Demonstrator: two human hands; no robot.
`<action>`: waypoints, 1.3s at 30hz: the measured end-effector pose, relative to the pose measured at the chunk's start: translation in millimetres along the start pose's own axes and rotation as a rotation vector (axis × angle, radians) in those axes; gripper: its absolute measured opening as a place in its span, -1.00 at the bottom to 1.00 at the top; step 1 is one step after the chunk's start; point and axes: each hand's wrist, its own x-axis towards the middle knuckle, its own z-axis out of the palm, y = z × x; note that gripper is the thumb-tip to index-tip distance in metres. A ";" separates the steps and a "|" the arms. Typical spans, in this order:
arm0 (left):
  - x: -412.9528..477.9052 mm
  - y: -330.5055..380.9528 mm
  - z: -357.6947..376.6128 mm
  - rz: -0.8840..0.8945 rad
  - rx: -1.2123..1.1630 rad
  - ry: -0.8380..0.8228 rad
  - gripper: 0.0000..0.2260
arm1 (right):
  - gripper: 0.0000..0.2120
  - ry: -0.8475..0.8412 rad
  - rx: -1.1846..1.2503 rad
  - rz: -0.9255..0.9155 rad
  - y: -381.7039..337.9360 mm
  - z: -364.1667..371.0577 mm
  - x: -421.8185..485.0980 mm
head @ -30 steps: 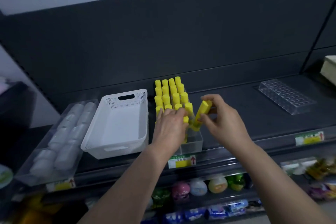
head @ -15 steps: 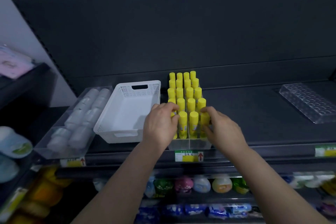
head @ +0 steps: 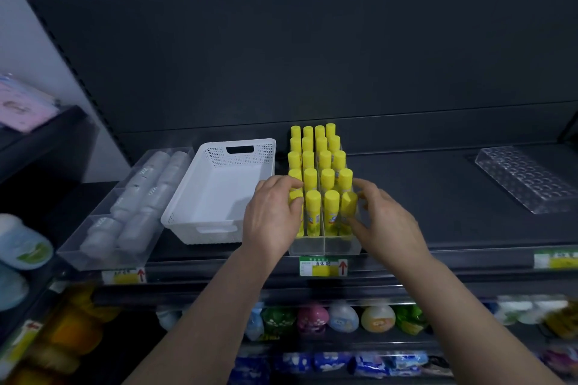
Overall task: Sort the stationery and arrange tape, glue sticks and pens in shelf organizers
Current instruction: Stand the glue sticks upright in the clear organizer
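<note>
Left hand [head: 272, 219] fingers [head: 289, 186] curled against the front-left glue sticks [head: 322, 184]; right hand [head: 386, 222] fingers spread, apparently just off the front-right stick. Sticks upright, filling the clear organizer [head: 325, 245] on the shelf [head: 422, 194]. Step: squaring rows. White basket [head: 219, 191] empty; pens next, likely.

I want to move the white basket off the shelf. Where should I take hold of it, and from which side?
Probably by the cut-out handle slot in its near end wall, coming from the front of the shelf. The white basket lies lengthwise front to back, so that slot faces you. The tape tray and the glue stick organizer stand close on either side, leaving little room for a side grip.
</note>
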 end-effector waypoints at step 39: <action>37.7 -200.5 -96.4 -0.382 -0.375 -0.103 -0.64 | -0.64 -0.001 0.124 0.234 -195.2 76.6 59.9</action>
